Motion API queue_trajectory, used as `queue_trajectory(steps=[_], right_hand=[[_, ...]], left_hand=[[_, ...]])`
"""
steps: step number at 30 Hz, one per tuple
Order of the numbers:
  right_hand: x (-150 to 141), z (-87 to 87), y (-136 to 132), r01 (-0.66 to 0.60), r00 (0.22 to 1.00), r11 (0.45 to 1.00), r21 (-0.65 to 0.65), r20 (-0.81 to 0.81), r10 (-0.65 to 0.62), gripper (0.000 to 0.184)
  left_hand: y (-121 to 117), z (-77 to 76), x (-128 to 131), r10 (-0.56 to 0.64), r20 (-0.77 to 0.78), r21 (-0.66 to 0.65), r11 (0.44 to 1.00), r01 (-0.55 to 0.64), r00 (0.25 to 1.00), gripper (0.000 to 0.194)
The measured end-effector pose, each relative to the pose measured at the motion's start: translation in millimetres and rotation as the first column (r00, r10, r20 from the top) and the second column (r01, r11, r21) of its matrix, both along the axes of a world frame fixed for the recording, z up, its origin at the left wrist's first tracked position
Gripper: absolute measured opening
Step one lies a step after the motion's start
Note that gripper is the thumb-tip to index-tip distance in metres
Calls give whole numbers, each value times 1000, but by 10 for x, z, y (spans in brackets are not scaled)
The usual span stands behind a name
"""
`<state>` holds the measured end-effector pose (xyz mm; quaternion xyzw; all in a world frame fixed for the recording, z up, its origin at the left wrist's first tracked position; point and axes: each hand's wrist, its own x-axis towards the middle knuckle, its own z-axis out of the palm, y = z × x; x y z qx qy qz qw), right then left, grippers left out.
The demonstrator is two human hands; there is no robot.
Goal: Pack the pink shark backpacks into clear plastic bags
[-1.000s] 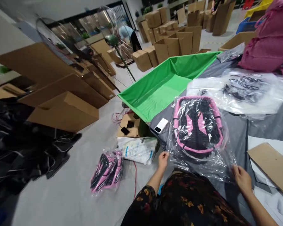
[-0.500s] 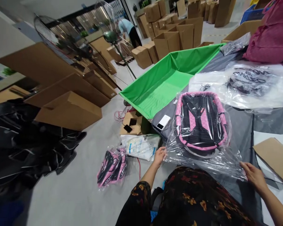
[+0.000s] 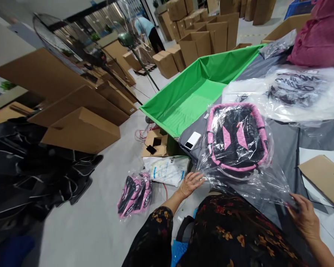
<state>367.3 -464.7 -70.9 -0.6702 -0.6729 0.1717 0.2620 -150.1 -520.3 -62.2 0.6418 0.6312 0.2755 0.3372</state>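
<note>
Clear bag (image 3: 269,182): glossy, crinkled plastic | bin (image 3: 189,111): smooth green sheet | boxes (image 3: 83,129): matt brown cardboard

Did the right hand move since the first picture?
Yes, to the right: the right hand was mostly left of the brown cardboard's left corner, and now is mostly right of it.

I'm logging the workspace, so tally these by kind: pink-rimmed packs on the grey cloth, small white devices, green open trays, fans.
Pink-rimmed pack on the grey cloth: 1
Small white device: 1
Green open tray: 1
Fans: 2 (green-motored fan, dark-motored fan)
Total: 5
</note>
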Motion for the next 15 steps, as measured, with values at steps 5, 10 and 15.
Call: queue_trajectory(steps=[5,10,15], right_hand=[[120,181,96,-10,986,999,-45,-167,2,36],[-42,381,331,107,881,958,-266,-421,-215,44],[-408,328,603,212,783,953,-218,-545,-299,47]], left_hand=[[154,17,-129,79,133,-18,997,-77,988,14],[307,-39,-80,347,295,-75,937,-341,890,38],[445,-109,125,504,380,-108,857,-504,776,52]])
